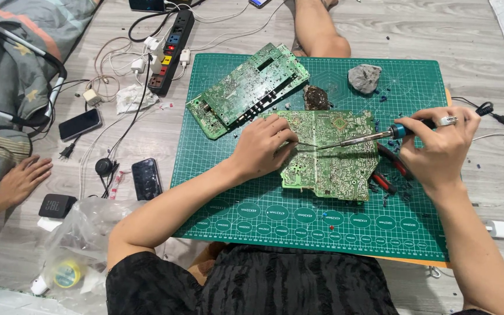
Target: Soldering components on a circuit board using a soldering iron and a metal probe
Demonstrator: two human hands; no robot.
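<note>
A green circuit board (336, 166) lies solder side up on the green cutting mat (252, 216). My right hand (438, 146) grips a soldering iron (374, 137) with a blue collar, its tip pointing left onto the board's middle. My left hand (263, 146) rests on the board's left edge and pinches a thin wire or tweezers (305, 144) that meets the iron's tip. A second green circuit board (246, 90) lies tilted at the mat's upper left.
A grey stone-like lump (364, 77) and a dark scouring pad (316, 97) sit at the mat's top. Red-handled pliers (392, 169) lie right of the board. A power strip (170, 49), cables, two phones (146, 178) and a plastic bag (80, 245) lie left. Another person's hand (21, 178) rests far left.
</note>
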